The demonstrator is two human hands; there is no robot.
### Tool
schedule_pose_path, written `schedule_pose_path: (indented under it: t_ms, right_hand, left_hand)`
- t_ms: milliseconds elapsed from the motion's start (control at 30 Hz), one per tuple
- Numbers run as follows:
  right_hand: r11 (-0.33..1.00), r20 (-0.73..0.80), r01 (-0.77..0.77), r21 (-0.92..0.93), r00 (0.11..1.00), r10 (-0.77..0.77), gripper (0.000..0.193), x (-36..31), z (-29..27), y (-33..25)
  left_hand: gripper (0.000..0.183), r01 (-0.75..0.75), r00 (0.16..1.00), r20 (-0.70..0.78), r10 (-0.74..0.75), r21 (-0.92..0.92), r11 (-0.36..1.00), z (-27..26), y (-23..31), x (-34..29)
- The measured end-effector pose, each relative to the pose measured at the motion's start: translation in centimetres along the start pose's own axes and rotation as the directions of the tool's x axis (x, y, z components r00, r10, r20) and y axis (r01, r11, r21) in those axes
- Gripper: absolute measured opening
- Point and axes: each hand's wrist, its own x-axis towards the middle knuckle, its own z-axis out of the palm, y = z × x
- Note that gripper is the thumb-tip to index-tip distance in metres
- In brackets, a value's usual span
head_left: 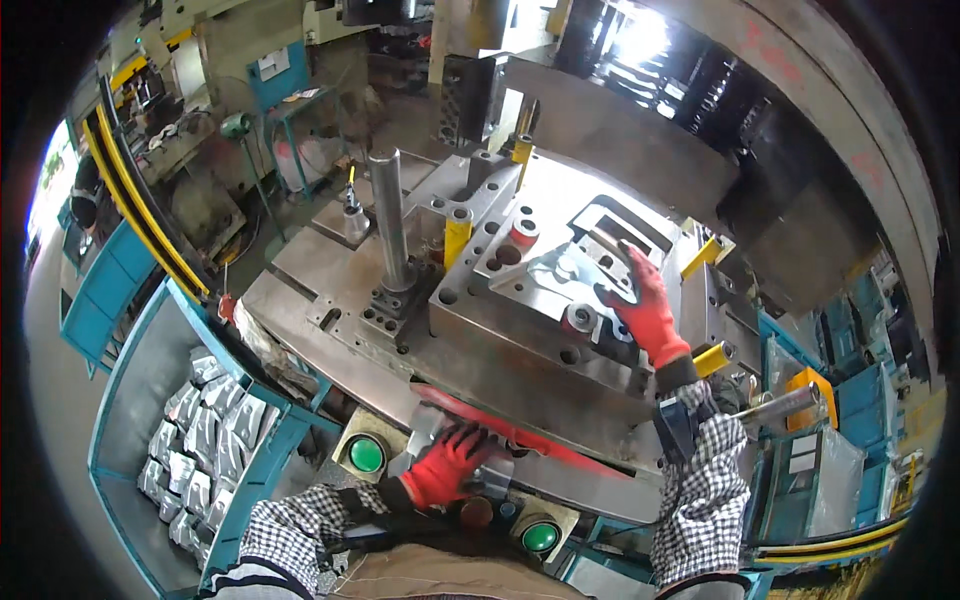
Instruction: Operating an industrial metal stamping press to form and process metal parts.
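My right hand (648, 312), in a red glove, reaches over the press die (480, 300). Its thumb and fingers are apart beside a shiny formed sheet-metal part (558, 272) on the die; whether they touch it is unclear. Close to my body, my left hand (442, 472), also red-gloved with dark fingertips, rests with fingers spread on shiny pieces between two green push buttons, the left button (366, 454) and the right button (541, 538). What lies under its palm is hidden. A long red strip (530, 436) runs along the press bed's front edge, just beyond this hand.
At the left, a blue-framed bin (110, 440) holds several formed metal parts (205, 440). An upright steel guide post (389, 220) and yellow posts (458, 236) rise around the die. The dark upper press (620, 120) overhangs the back. A steel rod (780, 404) juts out at right.
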Motion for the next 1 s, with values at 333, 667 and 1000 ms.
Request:
schedule_pose_path:
  t_ms: [333,667,1000]
  right_hand:
    - [0.29,0.887,-0.956,-0.042,0.098,0.451,0.068,-36.3,-15.8,-10.2]
    - [0.515,0.549,-0.836,0.189,0.525,0.65,0.096,-53.7,3.9,-11.3]
    - [0.584,0.496,-0.811,-0.01,0.503,0.707,0.087,-54.5,4.6,-11.0]
  left_hand:
    - [0.077,0.563,0.563,-0.102,-0.82,-0.679,0.471,0.6,-19.3,-21.9]
    - [0.058,0.442,0.479,0.014,-0.878,-0.868,0.227,9.8,-19.1,-24.9]
    - [0.048,0.474,0.452,0.046,-0.891,-0.858,0.196,8.8,-17.3,-23.9]
